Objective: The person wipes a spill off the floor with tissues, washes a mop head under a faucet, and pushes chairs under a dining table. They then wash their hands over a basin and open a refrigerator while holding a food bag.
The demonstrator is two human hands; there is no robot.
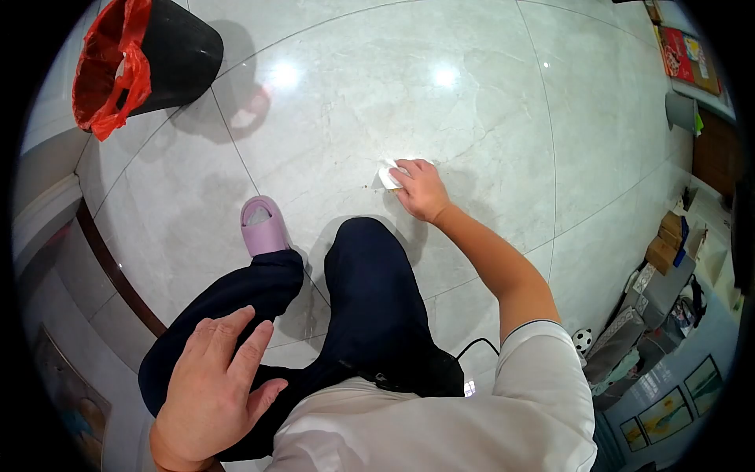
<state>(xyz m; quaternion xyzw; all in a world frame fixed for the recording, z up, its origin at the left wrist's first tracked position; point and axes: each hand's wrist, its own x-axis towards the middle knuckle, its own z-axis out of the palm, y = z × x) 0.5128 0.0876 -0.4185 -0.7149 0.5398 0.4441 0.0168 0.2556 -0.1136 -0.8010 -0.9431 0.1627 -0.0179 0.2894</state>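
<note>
My right hand (423,191) is down at the tiled floor (472,118), fingers curled over a crumpled white tissue (386,175). Part of the tissue is hidden under the fingers, and a small yellowish bit shows at its lower edge. A few tiny dark specks lie on the tile just left of it. My left hand (216,385) hovers over or rests on my bent left leg in dark trousers (236,303); its fingers are spread and it holds nothing.
A black bin (185,55) with a red bag lining (118,79) lies or stands at upper left. A pink slipper (264,226) is on my left foot. At right are cardboard boxes (667,242), a grey sofa (617,342) and a small football (582,339).
</note>
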